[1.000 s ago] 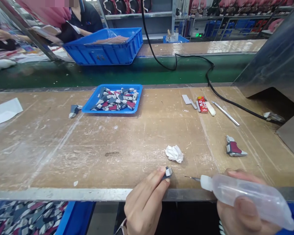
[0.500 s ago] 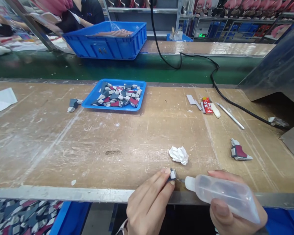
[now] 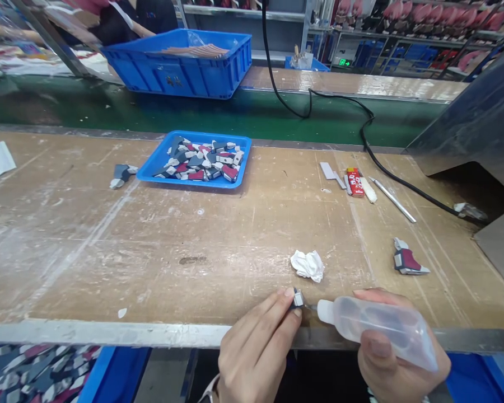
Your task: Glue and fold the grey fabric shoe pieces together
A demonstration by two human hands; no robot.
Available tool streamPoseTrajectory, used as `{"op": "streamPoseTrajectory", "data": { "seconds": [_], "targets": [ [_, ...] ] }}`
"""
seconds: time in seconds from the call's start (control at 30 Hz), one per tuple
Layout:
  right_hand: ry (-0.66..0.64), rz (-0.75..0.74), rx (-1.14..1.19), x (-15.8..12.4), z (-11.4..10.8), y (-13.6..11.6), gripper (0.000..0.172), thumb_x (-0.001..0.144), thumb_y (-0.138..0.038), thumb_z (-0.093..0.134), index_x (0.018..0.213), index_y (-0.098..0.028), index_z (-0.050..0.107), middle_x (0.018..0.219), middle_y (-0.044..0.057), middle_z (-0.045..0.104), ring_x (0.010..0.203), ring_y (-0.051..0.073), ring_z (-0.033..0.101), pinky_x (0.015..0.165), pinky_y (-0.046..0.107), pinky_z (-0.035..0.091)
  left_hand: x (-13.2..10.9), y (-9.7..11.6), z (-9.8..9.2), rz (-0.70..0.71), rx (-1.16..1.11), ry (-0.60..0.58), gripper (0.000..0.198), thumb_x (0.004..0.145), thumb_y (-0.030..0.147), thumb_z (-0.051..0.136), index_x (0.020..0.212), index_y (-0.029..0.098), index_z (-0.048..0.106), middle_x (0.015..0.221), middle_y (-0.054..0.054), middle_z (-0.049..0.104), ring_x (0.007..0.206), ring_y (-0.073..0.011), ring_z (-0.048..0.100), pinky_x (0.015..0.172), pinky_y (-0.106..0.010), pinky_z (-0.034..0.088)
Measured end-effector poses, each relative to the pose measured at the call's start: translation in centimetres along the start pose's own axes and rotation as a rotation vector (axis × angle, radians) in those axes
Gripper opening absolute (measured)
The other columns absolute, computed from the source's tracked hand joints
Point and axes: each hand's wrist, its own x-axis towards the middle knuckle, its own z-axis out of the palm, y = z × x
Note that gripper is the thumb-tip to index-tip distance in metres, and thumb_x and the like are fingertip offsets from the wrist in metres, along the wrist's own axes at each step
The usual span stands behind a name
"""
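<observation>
Fingers (image 3: 277, 307) on the left hand (image 3: 256, 352) pinch the edges of a light, stiff, tiny plastic piece (image 3: 298, 298) near the bottom middle of the desk (image 3: 109, 252). The right hand (image 3: 399, 352) wraps a soft clear squeeze bottle (image 3: 382, 324) just beside it.

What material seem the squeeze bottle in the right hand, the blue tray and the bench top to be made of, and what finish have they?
The squeeze bottle: soft translucent plastic, cloudy, light passes through. The blue tray: moulded plastic, slightly glossy, one even colour. The bench top: probably wood-based board, matte tan, scratched and white-stained; the exact board cannot be told.
</observation>
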Motion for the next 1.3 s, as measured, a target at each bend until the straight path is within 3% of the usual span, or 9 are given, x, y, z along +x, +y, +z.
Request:
{"op": "streamPoseTrajectory", "data": {
  "seconds": [0.33,0.5,0.63,0.7,0.8,0.97,1.07,1.2,1.3],
  "targets": [
    [0.052,0.028,0.051,0.0,0.2,0.0,0.032,0.082,-0.055,0.075,0.095,-0.025,0.071,0.076,0.005,0.068,0.066,0.025,0.062,0.057,0.038,0.044,0.0,-0.3,0.0,0.019,-0.026,-0.033,0.04,0.078,-0.015,0.059,0.109,0.005,0.072,0.126,-0.013,0.07,0.117,-0.0225,0.067,0.097,-0.032,0.061],
    [0.307,0.174,0.275,0.6,0.2,1.4,0.032,0.082,-0.055,0.071,0.082,-0.023,0.069,0.078,0.007,0.059,0.07,0.025,0.056,0.062,0.04,0.043,0.3,0.1,-0.2,0.005,-0.099,-0.008,0.03,0.08,-0.012,0.067,0.102,0.008,0.074,0.115,-0.01,0.074,0.112,-0.0224,0.069,0.094,-0.032,0.061],
    [0.37,0.275,0.463,0.9,0.7,1.0,0.028,0.079,-0.048,0.073,0.085,-0.02,0.071,0.081,0.006,0.06,0.066,0.021,0.056,0.056,0.034,0.043,1.0,0.7,-1.3,-0.048,-0.218,-0.174,0.022,0.085,-0.008,0.065,0.083,0.014,0.069,0.099,-0.003,0.077,0.105,-0.0176,0.07,0.098,-0.031,0.057],
    [0.362,0.259,0.483,0.9,1.0,0.7,0.026,0.079,-0.045,0.074,0.086,-0.02,0.073,0.082,0.005,0.062,0.068,0.02,0.058,0.055,0.031,0.044,1.5,0.7,-1.9,-0.081,-0.23,-0.255,0.022,0.088,-0.006,0.061,0.091,0.014,0.069,0.103,-0.004,0.075,0.108,-0.017,0.069,0.098,-0.03,0.057],
    [0.289,0.216,0.469,0.7,0.9,0.8,0.024,0.081,-0.043,0.074,0.09,-0.021,0.074,0.08,0.004,0.063,0.068,0.018,0.059,0.054,0.028,0.046,2.4,0.4,-2.3,-0.105,-0.141,-0.279,0.021,0.092,0.003,0.062,0.109,0.013,0.069,0.111,-0.007,0.073,0.11,-0.0173,0.067,0.098,-0.029,0.057],
    [0.176,0.187,0.457,0.2,0.4,1.2,0.022,0.086,-0.041,0.071,0.099,-0.023,0.072,0.075,0.003,0.064,0.063,0.018,0.059,0.055,0.029,0.048,4.2,0.1,-2.2,0.053,-0.006,-0.363,0.013,0.096,0.017,0.064,0.107,0.015,0.071,0.101,-0.004,0.075,0.091,-0.0173,0.073,0.077,-0.029,0.063],
    [0.147,0.175,0.415,0.0,0.2,1.0,0.023,0.085,-0.04,0.072,0.1,-0.022,0.07,0.077,0.002,0.065,0.063,0.017,0.061,0.056,0.028,0.049,5.0,0.4,-2.3,0.201,0.119,-0.429,0.013,0.098,0.015,0.059,0.104,0.011,0.071,0.097,-0.006,0.077,0.084,-0.0214,0.075,0.068,-0.035,0.066],
    [0.158,0.1,0.295,0.2,0.2,0.8,0.026,0.083,-0.044,0.073,0.097,-0.022,0.07,0.08,0.001,0.068,0.066,0.016,0.064,0.059,0.027,0.053,5.2,0.7,-2.5,0.422,0.253,-0.472,0.015,0.098,0.007,0.056,0.104,0.003,0.069,0.102,-0.016,0.077,0.084,-0.0288,0.077,0.062,-0.04,0.066],
    [0.166,0.072,0.255,0.5,0.1,0.6,0.025,0.083,-0.044,0.072,0.092,-0.022,0.07,0.072,-0.001,0.067,0.059,0.014,0.064,0.053,0.024,0.053,5.1,0.6,-2.5,0.446,0.239,-0.441,0.012,0.095,0.003,0.06,0.103,0.002,0.069,0.104,-0.017,0.077,0.086,-0.0282,0.077,0.063,-0.039,0.066]
  ]
}}
